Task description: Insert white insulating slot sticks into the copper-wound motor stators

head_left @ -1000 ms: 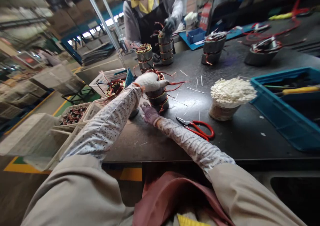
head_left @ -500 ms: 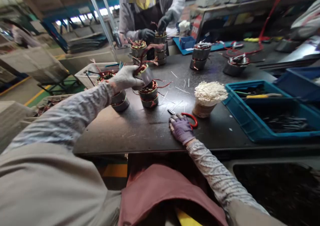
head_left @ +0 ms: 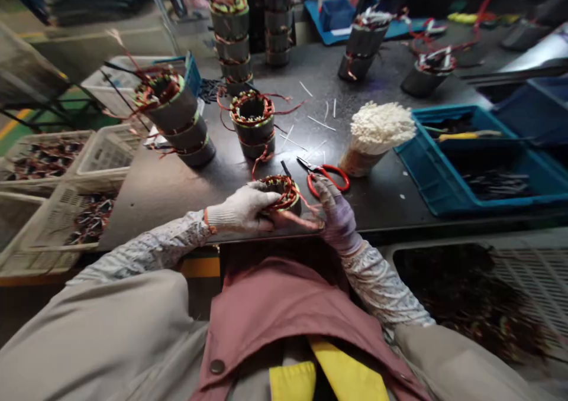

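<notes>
At the near table edge, my left hand (head_left: 246, 207), in a white glove, grips a stator (head_left: 284, 189), a dark ring with copper windings, from its left side. Its reddish lead wires (head_left: 299, 219) stick out toward my right hand (head_left: 335, 212), which wears a purple-palmed glove. That hand is upright with fingers extended, beside the stator and over the handles of the red-handled scissors (head_left: 328, 170). The wire ends reach its thumb; whether it touches them I cannot tell. Behind stands a stack of stators (head_left: 252, 123), with another stack (head_left: 177, 114) to its left.
A bundle of white sticks (head_left: 381, 126) stands in a holder beside a teal bin (head_left: 426, 176). Thin white pieces (head_left: 322, 123) lie scattered on the table (head_left: 177, 188). More stator stacks (head_left: 233, 43) stand farther back. Crates (head_left: 48, 253) with wired parts are at the left.
My left hand has brought a stator from the stack behind to the near table edge. My right hand has turned upright beside it, uncovering more of the scissors. The view has tilted down.
</notes>
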The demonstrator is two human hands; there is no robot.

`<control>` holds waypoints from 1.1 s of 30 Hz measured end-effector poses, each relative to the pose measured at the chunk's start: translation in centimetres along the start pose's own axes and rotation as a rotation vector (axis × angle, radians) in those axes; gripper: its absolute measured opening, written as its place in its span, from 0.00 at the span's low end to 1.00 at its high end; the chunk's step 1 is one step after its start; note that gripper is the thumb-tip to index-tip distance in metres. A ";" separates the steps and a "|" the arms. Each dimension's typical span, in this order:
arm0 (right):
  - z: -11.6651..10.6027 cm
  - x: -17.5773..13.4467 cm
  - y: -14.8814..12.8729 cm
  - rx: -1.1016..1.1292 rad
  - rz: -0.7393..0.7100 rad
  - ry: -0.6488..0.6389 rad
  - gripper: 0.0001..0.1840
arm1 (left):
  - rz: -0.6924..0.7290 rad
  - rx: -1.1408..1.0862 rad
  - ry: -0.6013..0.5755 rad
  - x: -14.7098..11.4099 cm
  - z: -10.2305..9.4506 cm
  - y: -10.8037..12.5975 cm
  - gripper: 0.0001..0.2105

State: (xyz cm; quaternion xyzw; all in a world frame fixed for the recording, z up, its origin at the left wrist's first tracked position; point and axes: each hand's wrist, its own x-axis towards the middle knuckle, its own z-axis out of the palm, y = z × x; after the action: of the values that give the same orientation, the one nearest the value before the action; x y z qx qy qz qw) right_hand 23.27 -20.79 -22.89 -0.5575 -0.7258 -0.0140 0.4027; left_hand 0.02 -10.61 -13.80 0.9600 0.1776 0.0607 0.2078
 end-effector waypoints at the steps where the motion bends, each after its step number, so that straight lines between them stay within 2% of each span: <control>1: -0.2 0.2 -0.4 -0.003 0.008 -0.097 0.29 | 0.053 0.054 -0.068 0.2 0.6 -0.3 0.20; 3: -0.4 0.7 -1.4 0.084 0.025 -0.284 0.21 | 0.134 0.132 -0.145 0.1 1.3 -0.4 0.17; 4: -0.2 1.0 -1.9 0.183 0.039 -0.322 0.17 | 0.124 0.156 -0.140 -0.2 1.4 -0.2 0.18; 5: 0.0 1.3 -2.4 0.312 0.083 -0.296 0.16 | 0.085 0.154 -0.115 -0.7 1.6 0.2 0.19; 6: 0.3 1.7 -2.9 0.462 0.171 -0.207 0.17 | 0.028 0.119 -0.067 -1.2 1.7 0.8 0.21; 8: 0.9 2.6 -3.3 0.790 0.457 0.055 0.21 | -0.132 -0.053 0.098 -2.1 2.6 2.1 0.20; 10: 1.5 3.8 -3.1 1.078 0.827 0.233 0.19 | -0.346 -0.349 0.382 -2.8 4.1 2.8 0.17; 12: 1.9 5.0 -2.5 1.284 1.135 0.220 0.14 | -0.603 -0.643 0.723 -3.1 5.8 2.3 0.19; 13: 2.1 5.4 -2.3 1.347 1.245 0.185 0.12 | -0.720 -0.748 0.842 -3.3 6.4 1.6 0.21; 14: 2.3 5.8 -2.0 1.383 1.324 0.148 0.11 | -0.809 -0.812 0.914 -3.5 6.9 0.9 0.22; 15: 2.3 6.0 -1.9 1.397 1.369 0.119 0.11 | -0.862 -0.842 0.935 -3.7 7.2 0.2 0.22; 18: 1.6 5.4 -1.3 1.325 1.320 0.119 0.10 | -0.844 -0.864 0.860 -4.9 6.9 0.0 0.19; 20: 0.1 4.2 -0.4 1.180 1.212 0.241 0.09 | -0.777 -0.858 0.795 -6.1 6.7 1.8 0.17; 21: -0.9 3.4 0.3 1.052 1.139 0.339 0.11 | -0.748 -0.850 0.749 -6.7 6.7 3.1 0.16; 22: -2.1 2.8 1.1 0.889 1.050 0.440 0.13 | -0.690 -0.728 0.617 -7.2 6.7 4.4 0.15; 24: -4.5 2.1 2.8 0.465 0.825 0.596 0.16 | -0.460 -0.425 0.412 -7.4 6.5 6.6 0.14; 25: -5.6 2.2 3.5 0.239 0.703 0.623 0.16 | -0.334 -0.266 0.332 -6.9 6.0 7.2 0.15; 27: -7.3 3.2 4.8 -0.144 0.511 0.573 0.16 | -0.238 0.024 0.247 -4.8 4.5 7.2 0.18; 29: -8.1 4.9 5.7 -0.416 0.406 0.456 0.18 | -0.275 0.219 0.141 -2.2 2.5 5.8 0.17; 31: -8.3 6.6 6.4 -0.546 0.355 0.353 0.20 | -0.275 0.287 -0.013 -0.1 0.8 4.0 0.14; 33: -8.1 7.6 7.1 -0.579 0.326 0.316 0.20 | -0.248 0.247 -0.109 0.9 -0.2 2.7 0.11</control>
State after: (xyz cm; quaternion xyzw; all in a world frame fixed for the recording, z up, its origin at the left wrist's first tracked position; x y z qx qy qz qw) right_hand 33.30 -15.86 -15.96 -0.7475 -0.5225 -0.2405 0.3323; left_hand 1.69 -12.50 -12.44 0.9508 0.2893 -0.0400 0.1035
